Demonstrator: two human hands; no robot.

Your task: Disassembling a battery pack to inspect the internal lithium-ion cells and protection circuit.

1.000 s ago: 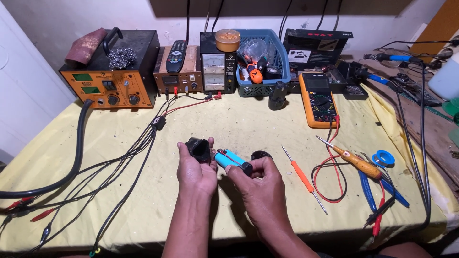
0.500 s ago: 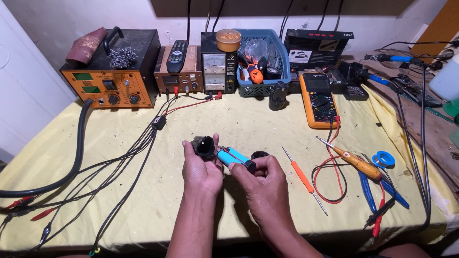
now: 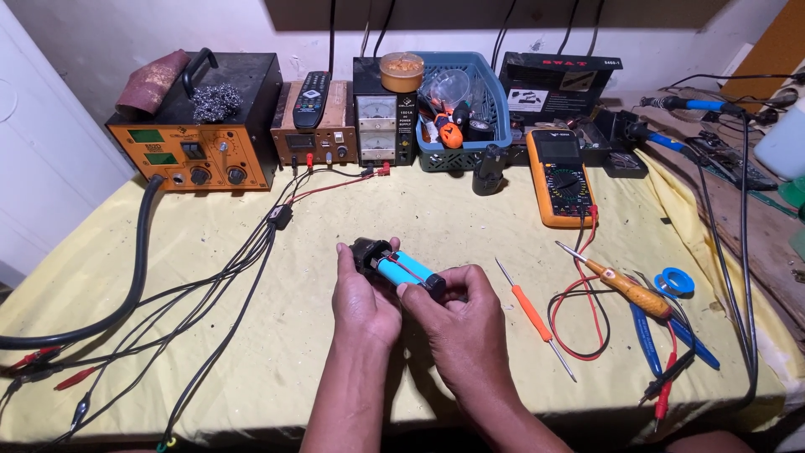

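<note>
Held piece: my left hand (image 3: pixel 362 295) and right hand (image 3: pixel 457 323) both grip 1 blue cylindrical cell (image 3: pixel 407 273) with black end caps, above the yellow cloth (image 3: pixel 419 218), just in front of the orange multimeter (image 3: pixel 560 176).
Around: orange-handled screwdriver (image 3: pixel 532 312) right of the cell; black cables (image 3: pixel 226 285) left.
Textures: smooth wrap, wrinkled cloth.

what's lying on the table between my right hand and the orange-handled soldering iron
In the head view, a small orange-handled screwdriver lies between the right hand and the soldering iron.

Batt. cell (image 3: pixel 408 272) cyan w/ red wire; tablecloth (image 3: pixel 419 210) yellow; multimeter (image 3: pixel 560 177) orange; basket (image 3: pixel 495 101) blue.
</note>
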